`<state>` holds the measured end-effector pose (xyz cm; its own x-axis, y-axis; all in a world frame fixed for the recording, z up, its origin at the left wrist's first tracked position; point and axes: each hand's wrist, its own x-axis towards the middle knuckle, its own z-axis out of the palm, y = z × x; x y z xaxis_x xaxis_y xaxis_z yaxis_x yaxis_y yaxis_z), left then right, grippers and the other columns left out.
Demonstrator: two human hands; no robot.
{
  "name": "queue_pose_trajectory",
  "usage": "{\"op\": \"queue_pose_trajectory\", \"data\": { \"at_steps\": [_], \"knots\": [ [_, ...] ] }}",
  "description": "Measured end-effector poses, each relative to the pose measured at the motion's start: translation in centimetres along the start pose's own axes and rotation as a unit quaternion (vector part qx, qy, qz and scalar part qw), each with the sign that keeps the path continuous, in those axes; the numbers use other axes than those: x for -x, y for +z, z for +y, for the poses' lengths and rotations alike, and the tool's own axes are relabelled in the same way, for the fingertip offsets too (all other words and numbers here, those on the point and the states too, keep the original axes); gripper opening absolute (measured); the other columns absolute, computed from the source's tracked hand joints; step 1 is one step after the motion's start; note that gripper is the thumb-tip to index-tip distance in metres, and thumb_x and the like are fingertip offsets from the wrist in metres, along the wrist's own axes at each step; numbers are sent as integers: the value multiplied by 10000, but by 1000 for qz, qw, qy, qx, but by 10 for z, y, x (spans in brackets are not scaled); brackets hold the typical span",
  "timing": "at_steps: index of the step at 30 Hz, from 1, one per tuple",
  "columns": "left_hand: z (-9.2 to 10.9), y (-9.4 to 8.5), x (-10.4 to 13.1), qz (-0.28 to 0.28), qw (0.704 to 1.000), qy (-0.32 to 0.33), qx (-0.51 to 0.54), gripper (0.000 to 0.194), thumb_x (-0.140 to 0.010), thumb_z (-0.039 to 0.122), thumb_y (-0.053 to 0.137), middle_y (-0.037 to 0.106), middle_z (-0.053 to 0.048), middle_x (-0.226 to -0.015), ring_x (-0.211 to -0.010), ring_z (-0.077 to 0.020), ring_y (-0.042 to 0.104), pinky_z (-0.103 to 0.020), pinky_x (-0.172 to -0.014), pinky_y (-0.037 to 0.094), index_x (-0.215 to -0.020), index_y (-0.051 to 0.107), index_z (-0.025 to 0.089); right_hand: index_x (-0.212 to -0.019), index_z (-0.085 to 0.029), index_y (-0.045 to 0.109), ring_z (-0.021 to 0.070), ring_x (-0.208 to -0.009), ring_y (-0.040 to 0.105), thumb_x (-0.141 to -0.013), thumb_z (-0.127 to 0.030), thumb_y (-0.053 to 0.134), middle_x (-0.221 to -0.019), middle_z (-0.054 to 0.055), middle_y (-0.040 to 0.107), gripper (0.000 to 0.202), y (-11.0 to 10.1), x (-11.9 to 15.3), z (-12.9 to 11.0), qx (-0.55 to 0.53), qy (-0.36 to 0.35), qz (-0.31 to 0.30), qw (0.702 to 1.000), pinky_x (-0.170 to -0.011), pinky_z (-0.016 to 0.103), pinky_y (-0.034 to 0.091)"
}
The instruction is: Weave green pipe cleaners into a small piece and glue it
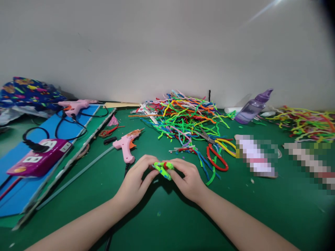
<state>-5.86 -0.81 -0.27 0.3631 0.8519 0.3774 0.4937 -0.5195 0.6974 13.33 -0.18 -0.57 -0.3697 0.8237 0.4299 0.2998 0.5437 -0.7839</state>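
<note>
Between my two hands is a small bundle of bent pipe cleaners (164, 169), mostly bright green with red and blue bits, held above the green table (162, 223). My left hand (138, 179) pinches its left end between thumb and fingers. On the other side, my right hand (187, 176) grips the right end, and its fingertips are partly hidden behind the piece. Just beyond my left hand lies a pink hot glue gun (125, 146) with a clear glue stick in its back. Scissors (216, 153) with red and yellow handles rest beyond my right hand.
A heap of colourful pipe cleaners (183, 115) lies against the wall, with more (311, 122) at the far right. A purple water bottle (252, 108) leans tilted. At left are a purple power strip (40, 158), a second glue gun (73, 106), a blue board (15, 198) and cords.
</note>
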Motion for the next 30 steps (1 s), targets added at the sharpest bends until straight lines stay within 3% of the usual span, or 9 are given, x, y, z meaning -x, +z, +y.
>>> {"op": "queue_pose_trajectory", "data": {
  "at_steps": [7, 18, 30],
  "knots": [
    [1, 1, 3, -1, 1000, 23, -20, 194, -894, 112, 424, 572, -38, -996, -934, -148, 554, -264, -821, 462, -1041, 483, 223, -1146, -204, 601, 175, -978, 592, -887, -224, 507, -1033, 69, 657, 276, -2, 2, -4, -5, -41, 13, 999, -860, 332, 479],
    [0, 0, 0, -11, 1000, -2, -6, 184, -911, 180, 430, 576, -56, -1011, -963, -171, 559, -315, -851, 470, -1058, 534, 220, -1109, -258, 615, 165, -938, 618, -865, -175, 540, -1009, 36, 680, 269, 0, -3, -1, -1, -56, 35, 998, -851, 352, 487],
    [-2, 2, -1, -31, 999, 0, -13, 182, -890, 242, 503, 606, -51, -1000, -944, -159, 591, -286, -844, 494, -1041, 602, 218, -931, -231, 682, 156, -853, 639, -838, -270, 605, -894, 32, 695, 127, -2, -5, 3, -46, 8, 8, 999, -800, 306, 505]
  ]
}}
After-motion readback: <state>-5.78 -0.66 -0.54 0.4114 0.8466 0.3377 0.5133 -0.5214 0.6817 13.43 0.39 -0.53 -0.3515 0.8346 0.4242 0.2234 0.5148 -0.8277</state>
